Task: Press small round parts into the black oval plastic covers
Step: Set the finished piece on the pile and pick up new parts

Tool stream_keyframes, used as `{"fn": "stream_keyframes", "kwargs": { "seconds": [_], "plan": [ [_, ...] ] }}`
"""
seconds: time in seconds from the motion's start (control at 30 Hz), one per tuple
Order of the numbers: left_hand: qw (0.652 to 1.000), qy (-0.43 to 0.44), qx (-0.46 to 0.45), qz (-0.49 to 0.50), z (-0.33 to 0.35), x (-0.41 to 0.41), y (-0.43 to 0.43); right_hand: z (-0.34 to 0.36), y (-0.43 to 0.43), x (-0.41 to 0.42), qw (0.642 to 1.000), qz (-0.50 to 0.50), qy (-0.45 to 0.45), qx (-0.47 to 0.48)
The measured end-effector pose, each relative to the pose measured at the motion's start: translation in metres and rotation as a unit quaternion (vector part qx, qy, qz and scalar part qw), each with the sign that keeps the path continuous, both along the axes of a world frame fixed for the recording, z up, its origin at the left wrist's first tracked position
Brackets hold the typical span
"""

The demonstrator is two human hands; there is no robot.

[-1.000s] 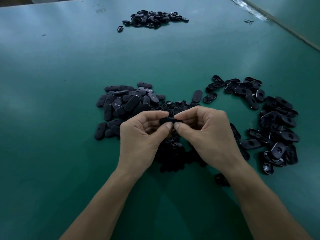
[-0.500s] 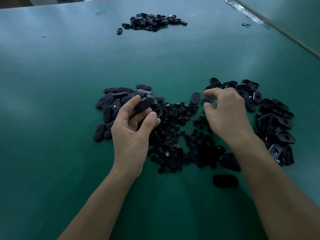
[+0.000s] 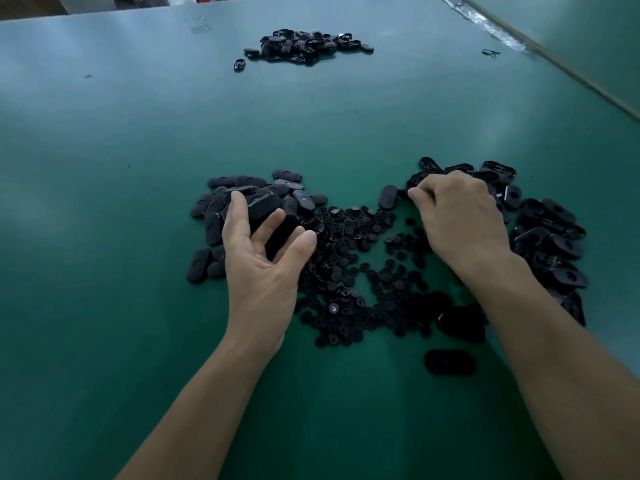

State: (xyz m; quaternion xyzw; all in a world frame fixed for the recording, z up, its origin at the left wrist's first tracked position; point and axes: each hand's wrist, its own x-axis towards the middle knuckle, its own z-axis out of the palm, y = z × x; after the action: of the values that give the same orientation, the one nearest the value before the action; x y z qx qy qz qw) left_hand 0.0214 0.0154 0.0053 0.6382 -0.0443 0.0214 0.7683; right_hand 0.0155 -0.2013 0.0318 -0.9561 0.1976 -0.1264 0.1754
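My left hand point(image 3: 263, 268) hovers open, fingers spread, over the left heap of black oval covers point(image 3: 214, 216). One oval cover point(image 3: 266, 204) lies loose at its fingertips on that heap. My right hand point(image 3: 460, 216) reaches into the right heap of oval covers point(image 3: 554, 237), which lie hollow side up. Its curled thumb and fingers pinch a cover at the heap's left edge, and that cover is mostly hidden. Between the hands spreads a heap of small round parts point(image 3: 349, 244).
A third heap of covers point(image 3: 304, 45) lies far back on the green table point(image 3: 104, 306). Single covers lie near my right forearm point(image 3: 449, 362) and beside the right thumb point(image 3: 388, 196). The table's right edge point(image 3: 571, 71) runs diagonally, with a small clip point(image 3: 490, 52) near it.
The hands, which held one cover together, have parted. My left hand carried the cover to the left heap and opened over it. My right hand moved to the right heap and curled onto a cover.
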Motion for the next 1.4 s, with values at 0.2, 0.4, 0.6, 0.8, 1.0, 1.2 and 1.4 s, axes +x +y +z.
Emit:
{"fn": "stream_keyframes", "kwargs": {
  "seconds": [0.2,0.4,0.6,0.8,1.0,1.2,1.4],
  "plan": [
    [0.999,-0.034,0.011,-0.016,-0.003,-0.001,0.000,0.001,0.006,0.000,0.991,0.008,-0.110,0.078],
    [0.997,-0.059,0.034,-0.047,-0.003,-0.003,-0.001,0.005,0.042,-0.017,0.911,0.144,-0.136,0.363],
    [0.994,-0.059,0.044,-0.076,-0.001,-0.005,0.000,-0.005,0.061,-0.029,0.848,0.236,-0.151,0.450],
    [0.995,-0.051,0.016,-0.080,0.001,-0.007,0.000,-0.011,0.063,-0.035,0.859,0.202,-0.177,0.436],
    [0.996,-0.042,0.007,-0.078,0.000,-0.006,0.000,-0.013,0.065,-0.038,0.878,0.180,-0.213,0.389],
    [0.996,-0.040,0.005,-0.079,0.001,-0.006,0.000,-0.014,0.069,-0.039,0.870,0.171,-0.228,0.403],
    [0.993,-0.051,-0.002,-0.104,0.002,-0.006,0.000,-0.012,0.074,-0.040,0.873,0.196,-0.217,0.390]
  ]
}}
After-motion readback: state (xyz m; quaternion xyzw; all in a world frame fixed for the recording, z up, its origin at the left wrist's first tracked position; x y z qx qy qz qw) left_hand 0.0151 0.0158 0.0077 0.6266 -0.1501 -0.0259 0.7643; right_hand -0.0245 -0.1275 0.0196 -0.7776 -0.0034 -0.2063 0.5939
